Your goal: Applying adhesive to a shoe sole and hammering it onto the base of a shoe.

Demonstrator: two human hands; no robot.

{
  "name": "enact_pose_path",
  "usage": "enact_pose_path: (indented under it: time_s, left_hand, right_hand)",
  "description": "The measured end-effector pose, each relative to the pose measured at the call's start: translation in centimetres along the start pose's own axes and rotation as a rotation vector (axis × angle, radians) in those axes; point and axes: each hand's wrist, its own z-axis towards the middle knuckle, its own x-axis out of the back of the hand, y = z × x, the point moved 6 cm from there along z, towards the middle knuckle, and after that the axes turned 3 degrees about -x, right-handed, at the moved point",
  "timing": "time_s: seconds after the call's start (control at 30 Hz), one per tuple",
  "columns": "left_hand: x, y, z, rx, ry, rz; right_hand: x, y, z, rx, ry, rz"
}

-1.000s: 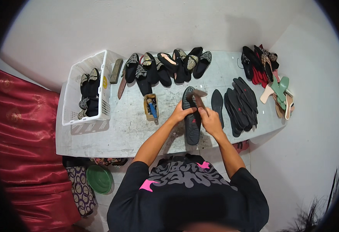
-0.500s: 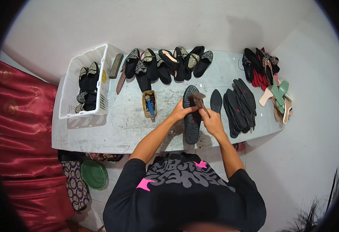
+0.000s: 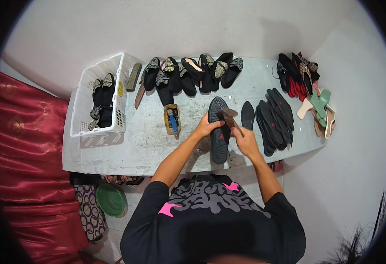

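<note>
My left hand grips the left edge of a black shoe, its ridged sole facing up and its length pointing away from me. A small red mark shows on the sole. In my right hand is a hammer, fingers wrapped round its wooden handle. The hammer's head is over the right side of the sole; I cannot tell whether it touches. Right of the hammer lies a single black sole. Beyond it is a pile of black soles.
A white plastic basket holding several shoes stands at the left. Near it lie a whetstone-like block and an open box with a blue-handled tool. Finished-looking black slip-ons line the back. Green and beige shoe parts sit at the right.
My right hand and the hammer have shifted slightly right, and the hammer head sits a little lower. My left hand still holds the shoe. The whole view has shifted slightly.
</note>
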Motion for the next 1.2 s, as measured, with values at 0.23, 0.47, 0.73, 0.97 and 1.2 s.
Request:
enact_pose_path:
  time_s: [0.23, 0.47, 0.73, 0.97, 1.2]
  left_hand:
    - [0.3, -0.6, 0.0, 0.051, 0.081, 0.01]
    - [0.2, -0.2, 0.2, -0.004, 0.071, 0.026]
    - [0.2, -0.5, 0.2, 0.019, 0.054, 0.019]
    - [0.2, -0.5, 0.2, -0.01, 0.057, 0.039]
    - [0.2, -0.7, 0.0, -0.007, 0.069, 0.017]
  right_hand:
    - [2.5, -6.1, -0.5, 0.119, 0.0, 0.484]
    - [-0.7, -1.4, 1.0, -0.024, 0.006, 0.012]
    - [2.4, -7.3, 1.7, 0.108, 0.041, 0.46]
    - [-1.3, -1.2, 3.1, -0.016, 0.032, 0.002]
    - [0.8, -1.8, 2.8, -0.184, -0.073, 0.263]
